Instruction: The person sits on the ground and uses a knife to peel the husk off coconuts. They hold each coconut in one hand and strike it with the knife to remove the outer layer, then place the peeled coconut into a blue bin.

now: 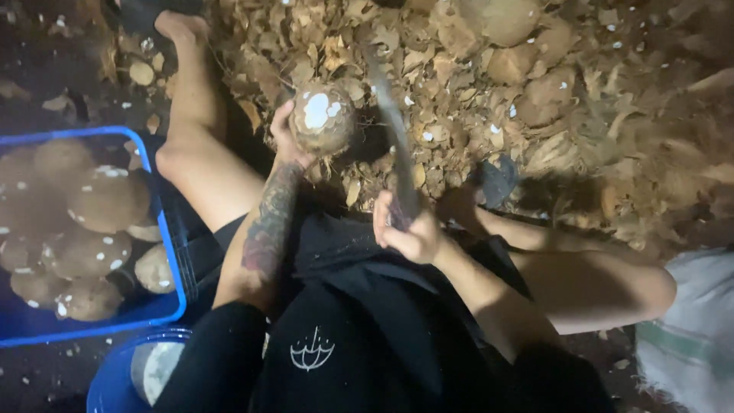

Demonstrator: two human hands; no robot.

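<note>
— While the left hand grips the coconut, which way's the blade pointing?
— Long axis runs away from the person, tip over the husk pile. Right hand clenched round the handle, blade rising just right of the coconut.
— Coconut vs fingers?
— Fingers cup its left side, white cut patch facing up.
— Containers?
— Blue crate at left, full of trimmed coconuts; blue bucket below it.

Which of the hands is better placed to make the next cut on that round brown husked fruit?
Probably the right hand: it grips the long blade, whose edge lies beside the fruit. The left hand only holds the fruit up.
</note>
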